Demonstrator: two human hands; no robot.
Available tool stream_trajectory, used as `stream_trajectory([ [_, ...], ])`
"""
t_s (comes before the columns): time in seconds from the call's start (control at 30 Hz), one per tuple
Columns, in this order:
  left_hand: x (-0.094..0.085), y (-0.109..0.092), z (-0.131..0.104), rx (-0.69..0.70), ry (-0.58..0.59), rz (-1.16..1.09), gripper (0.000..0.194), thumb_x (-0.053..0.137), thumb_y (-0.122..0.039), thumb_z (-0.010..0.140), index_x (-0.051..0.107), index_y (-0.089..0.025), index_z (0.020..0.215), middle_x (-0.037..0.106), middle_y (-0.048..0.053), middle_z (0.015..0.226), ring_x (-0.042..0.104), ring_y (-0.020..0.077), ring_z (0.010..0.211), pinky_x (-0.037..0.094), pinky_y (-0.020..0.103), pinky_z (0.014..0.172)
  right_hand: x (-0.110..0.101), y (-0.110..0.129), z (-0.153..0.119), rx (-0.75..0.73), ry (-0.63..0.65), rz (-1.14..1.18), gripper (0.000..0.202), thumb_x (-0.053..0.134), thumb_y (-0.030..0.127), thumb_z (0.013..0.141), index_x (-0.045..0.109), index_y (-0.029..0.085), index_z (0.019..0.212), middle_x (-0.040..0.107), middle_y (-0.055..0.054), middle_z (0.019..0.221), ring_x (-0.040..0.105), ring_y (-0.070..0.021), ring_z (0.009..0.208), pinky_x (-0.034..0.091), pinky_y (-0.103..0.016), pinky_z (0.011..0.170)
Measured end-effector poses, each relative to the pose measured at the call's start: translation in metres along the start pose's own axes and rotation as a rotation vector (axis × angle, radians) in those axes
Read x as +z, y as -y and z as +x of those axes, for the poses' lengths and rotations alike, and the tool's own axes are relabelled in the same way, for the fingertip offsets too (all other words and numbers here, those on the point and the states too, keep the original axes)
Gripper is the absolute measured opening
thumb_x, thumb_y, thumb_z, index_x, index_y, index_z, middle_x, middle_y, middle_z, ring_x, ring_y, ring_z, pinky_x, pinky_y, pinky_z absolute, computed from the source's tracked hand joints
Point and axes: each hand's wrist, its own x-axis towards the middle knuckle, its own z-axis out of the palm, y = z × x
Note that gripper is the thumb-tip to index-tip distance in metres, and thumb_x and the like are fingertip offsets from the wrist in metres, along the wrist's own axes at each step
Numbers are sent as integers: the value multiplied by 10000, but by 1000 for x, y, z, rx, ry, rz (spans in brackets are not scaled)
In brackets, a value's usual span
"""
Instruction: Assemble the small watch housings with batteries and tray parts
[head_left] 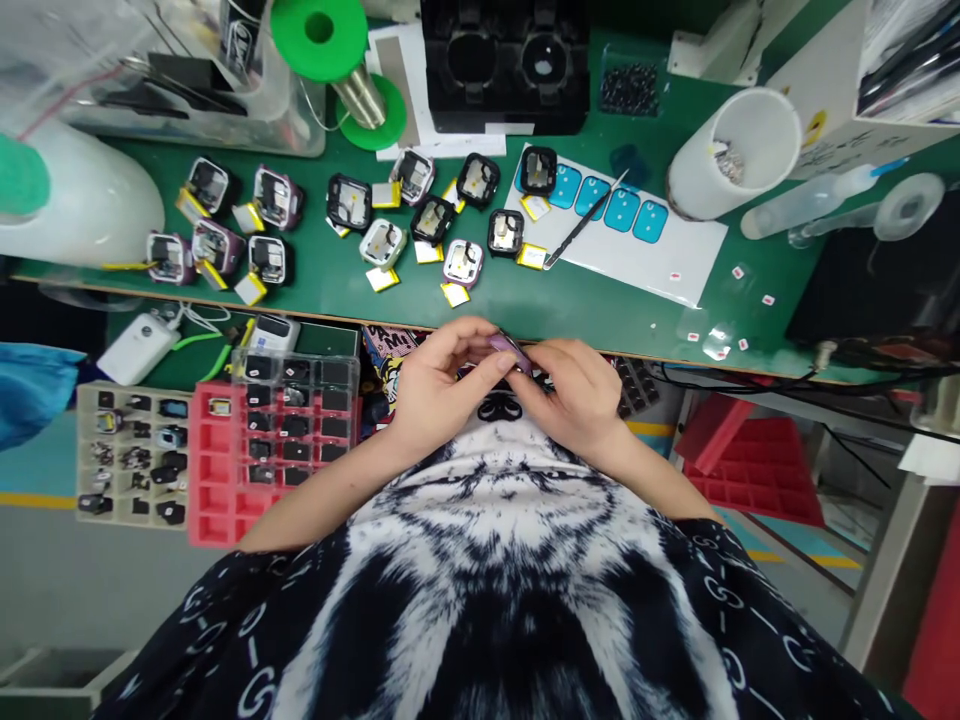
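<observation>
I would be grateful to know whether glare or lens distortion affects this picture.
In the head view, a bright glint sits on the clear plastic piece; there too, the white cup looks stretched outward, likely by a wide lens; fingers partly hide the purple part.

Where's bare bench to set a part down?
Bare green benchtop lies beyond the right hand, between white sheet and front edge; another patch separates the left watch cases from the white watch case. Crowded: the middle watch cases with yellow-edged batteries; red-marked stickers right of the sheet.
</observation>
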Motion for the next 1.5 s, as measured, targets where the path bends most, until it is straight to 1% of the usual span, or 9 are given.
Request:
stream_trajectory([
  [0.17, -4, -5, -4, -20, 96, 52, 360, 851, -292, 982, 782, -231, 1330, 837, 66, 1167, 800, 173, 1034, 667, 313, 994, -10, 2, 4, 145, 121, 290, 343, 838, 424, 993, 702, 250, 1255, 768, -77, 1116, 744, -232, 946, 675, -409, 810],
  [0.3, -11, 2, -10, -22, 184, 92, 450, 814, -277, 1012, 749, -287, 1458, 791, 74, 1371, 755, 214, 1250, 603, 374, 1161, -14, 5, 5, 336, 156, 428, 364, 809, 353, 1003, 695, 262, 1337, 701, -73, 1177, 702, -184, 899, 671, -361, 752],
  [0.47, -17, 8, -13, -10, 267, 130, 521, 779, -254, 1035, 695, -336, 1542, 718, 62, 1527, 682, 234, 1413, 508, 418, 1293, -15, 2, 4, 391, 149, 499, 311, 856, 305, 958, 736, 272, 1243, 697, -48, 1156, 681, -169, 876, 656, -346, 750],
  [0.77, -12, 2, -11, -18, 344, 24, 513, 752, -243, 1051, 679, -314, 1553, 737, 89, 1499, 701, 224, 1395, 551, 398, 1252, -16, -3, -4, 576, 35, 758, 326, 935, 315, 874, 732, 249, 1121, 673, -17, 1064, 659, -161, 869, 619, -324, 755],
  [0.9, -11, 4, -11, -9, 352, 12, 516, 748, -232, 1050, 678, -327, 1553, 739, 87, 1500, 707, 215, 1390, 557, 392, 1246, -17, -4, -6, 565, 33, 779, 315, 920, 337, 888, 726, 240, 1116, 668, -21, 1061, 660, -164, 890, 625, -328, 784],
  [1.07, -10, 5, -12, -32, 326, 17, 504, 751, -260, 1049, 686, -313, 1546, 735, 102, 1500, 707, 223, 1388, 556, 414, 1249, -18, -6, -8, 518, 84, 648, 299, 902, 342, 890, 712, 256, 1105, 689, -30, 1091, 677, -187, 923, 633, -350, 792],
  [1.3, -12, 8, -11, -44, 290, 80, 496, 782, -282, 1028, 710, -290, 1519, 757, 102, 1453, 732, 218, 1324, 592, 381, 1186, -20, -3, -3, 317, 61, 528, 273, 875, 256, 908, 688, 264, 1106, 757, -35, 1132, 731, -214, 1049, 641, -363, 845],
  [1.4, -13, 9, -11, -36, 312, 97, 501, 769, -265, 1037, 698, -294, 1531, 749, 96, 1468, 727, 209, 1325, 574, 373, 1200, -19, -3, -4, 290, 87, 528, 286, 871, 287, 920, 668, 260, 1119, 760, -34, 1115, 732, -198, 983, 624, -326, 749],
  [1.5, -14, 10, -12, -31, 350, 100, 526, 744, -256, 1052, 662, -305, 1569, 721, 98, 1516, 707, 219, 1364, 541, 406, 1244, -16, -3, -6, 372, 114, 586, 322, 889, 295, 895, 660, 256, 1118, 719, -12, 1041, 682, -160, 834, 601, -305, 689],
])
